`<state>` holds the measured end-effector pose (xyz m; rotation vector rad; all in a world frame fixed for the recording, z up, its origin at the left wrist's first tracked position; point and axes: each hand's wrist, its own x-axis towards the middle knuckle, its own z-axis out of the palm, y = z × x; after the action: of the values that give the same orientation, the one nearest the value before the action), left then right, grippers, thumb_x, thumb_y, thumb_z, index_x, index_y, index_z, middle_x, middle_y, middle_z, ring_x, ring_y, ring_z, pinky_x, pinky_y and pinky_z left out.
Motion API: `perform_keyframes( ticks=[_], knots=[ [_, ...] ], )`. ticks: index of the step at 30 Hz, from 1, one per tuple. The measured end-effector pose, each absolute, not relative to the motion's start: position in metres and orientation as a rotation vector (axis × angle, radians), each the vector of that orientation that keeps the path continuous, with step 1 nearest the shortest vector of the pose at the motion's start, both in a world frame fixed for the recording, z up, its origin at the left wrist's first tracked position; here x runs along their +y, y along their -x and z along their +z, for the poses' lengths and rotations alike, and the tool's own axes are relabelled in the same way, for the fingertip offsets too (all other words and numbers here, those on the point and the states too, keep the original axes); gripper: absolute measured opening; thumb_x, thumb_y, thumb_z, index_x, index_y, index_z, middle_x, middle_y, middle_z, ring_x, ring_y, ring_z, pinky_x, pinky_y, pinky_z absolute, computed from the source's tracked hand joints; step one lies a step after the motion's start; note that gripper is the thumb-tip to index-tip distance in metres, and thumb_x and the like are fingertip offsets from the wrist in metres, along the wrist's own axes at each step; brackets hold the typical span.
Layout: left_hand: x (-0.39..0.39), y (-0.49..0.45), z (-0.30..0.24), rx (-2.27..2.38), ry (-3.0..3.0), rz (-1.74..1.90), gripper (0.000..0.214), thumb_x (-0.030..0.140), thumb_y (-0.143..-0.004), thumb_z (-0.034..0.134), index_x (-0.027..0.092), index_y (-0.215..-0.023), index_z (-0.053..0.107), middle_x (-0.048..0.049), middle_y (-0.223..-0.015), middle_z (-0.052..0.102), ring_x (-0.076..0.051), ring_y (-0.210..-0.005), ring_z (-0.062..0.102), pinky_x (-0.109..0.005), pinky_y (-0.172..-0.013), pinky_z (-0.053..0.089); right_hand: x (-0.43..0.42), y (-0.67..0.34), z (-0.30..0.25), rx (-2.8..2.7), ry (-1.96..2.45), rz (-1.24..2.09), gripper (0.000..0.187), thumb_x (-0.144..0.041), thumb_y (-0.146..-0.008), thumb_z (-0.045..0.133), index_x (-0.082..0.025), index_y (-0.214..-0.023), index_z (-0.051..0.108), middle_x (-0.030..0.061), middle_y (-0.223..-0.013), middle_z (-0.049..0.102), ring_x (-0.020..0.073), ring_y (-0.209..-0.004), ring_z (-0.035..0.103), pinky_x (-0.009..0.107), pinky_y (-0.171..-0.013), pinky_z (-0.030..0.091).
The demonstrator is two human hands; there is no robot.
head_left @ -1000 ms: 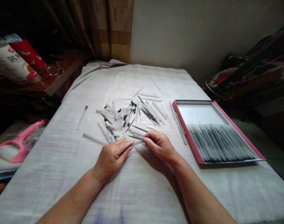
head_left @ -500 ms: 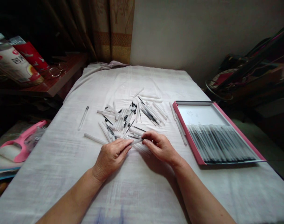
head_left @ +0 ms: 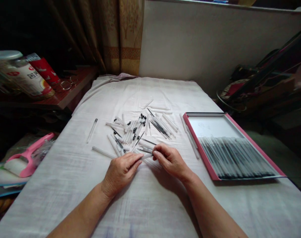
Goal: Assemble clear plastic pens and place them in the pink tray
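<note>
My left hand [head_left: 120,172] and my right hand [head_left: 169,159] meet at the near edge of a heap of loose pen parts [head_left: 138,129] on a white cloth. Between their fingertips they pinch one clear pen tube [head_left: 147,155], held nearly level just above the cloth. The heap mixes clear tubes, thin black refills and small black caps. To the right lies a red-rimmed tray [head_left: 202,152] with a row of filled pens [head_left: 236,157] in its near half.
A single tube [head_left: 92,130] lies apart at the left of the cloth-covered table [head_left: 145,205]. A wooden shelf with jars [head_left: 21,77] and glasses stands at the far left, a pink tool [head_left: 26,158] below it. Bags and clutter [head_left: 261,86] sit at the right.
The view tilted up a little, so everything sits lower in frame. Both hands stay together on the tube, with only small finger movement.
</note>
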<state>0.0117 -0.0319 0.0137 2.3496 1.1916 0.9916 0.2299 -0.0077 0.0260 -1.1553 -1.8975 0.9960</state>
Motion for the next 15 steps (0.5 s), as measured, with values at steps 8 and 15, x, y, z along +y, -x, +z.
perform_keyframes(
  ticks=[8, 15],
  knots=[
    [-0.0322, -0.0127, 0.014, 1.201, -2.326, 1.016, 0.024, 0.022, -0.092, 0.055, 0.021, -0.112, 0.069, -0.0058, -0.097, 0.076, -0.016, -0.089, 0.071, -0.026, -0.08, 0.057, -0.007, -0.2339, 0.0257, -1.892, 1.107, 1.064, 0.013, -0.025, -0.087, 0.057, -0.019, -0.095, 0.065, 0.0014, -0.079, 0.069, 0.012, -0.064, 0.058, 0.024, -0.061, 0.044],
    [-0.0281, -0.0149, 0.0081, 1.16, -2.346, 1.073, 0.024, 0.022, -0.092, 0.056, 0.022, -0.111, 0.07, -0.0059, -0.097, 0.076, -0.016, -0.087, 0.072, -0.025, -0.078, 0.058, -0.0043, -0.2278, 0.0172, -1.772, 1.171, 1.102, 0.023, -0.035, -0.09, 0.055, -0.019, -0.075, 0.063, 0.0002, -0.066, 0.066, 0.0097, -0.055, 0.054, 0.022, -0.054, 0.044]
  ],
)
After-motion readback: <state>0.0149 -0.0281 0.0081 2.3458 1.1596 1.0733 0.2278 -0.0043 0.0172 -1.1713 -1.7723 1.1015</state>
